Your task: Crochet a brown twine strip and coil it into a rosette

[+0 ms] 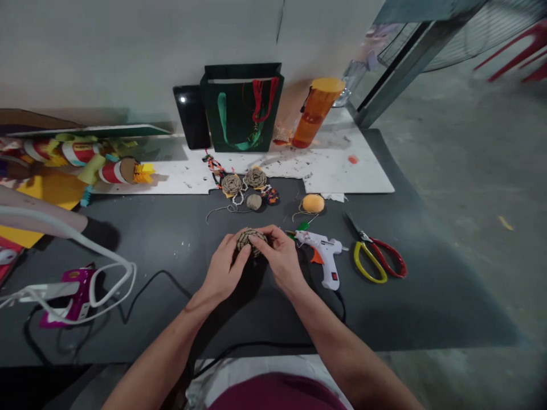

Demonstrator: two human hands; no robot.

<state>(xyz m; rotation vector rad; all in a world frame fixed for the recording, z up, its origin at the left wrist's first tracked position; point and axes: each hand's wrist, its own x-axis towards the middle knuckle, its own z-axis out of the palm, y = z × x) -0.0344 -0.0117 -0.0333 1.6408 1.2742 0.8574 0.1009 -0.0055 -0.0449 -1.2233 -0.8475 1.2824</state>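
A brown coiled rope rosette point(251, 238) is held over the dark mat point(162, 239) between both hands. My left hand point(224, 267) grips its left side, thumb pressed against it. My right hand point(280, 256) closes round its right side, fingers curled over the top. A white glue gun point(325, 253) lies just right of my right hand, nozzle pointing left. Two finished rope rosettes point(243, 182) with beads and a small rope ball point(253, 201) lie further back. An orange ball of cord point(313, 203) sits to the right of them.
Scissors with red and yellow handles point(376, 259) lie right of the glue gun. A dark green gift bag point(241, 108), an orange bottle point(316, 111) and a black phone point(192, 117) stand by the wall. Coloured paper cups point(85, 159) and a magenta tool with white cable point(72, 290) sit left.
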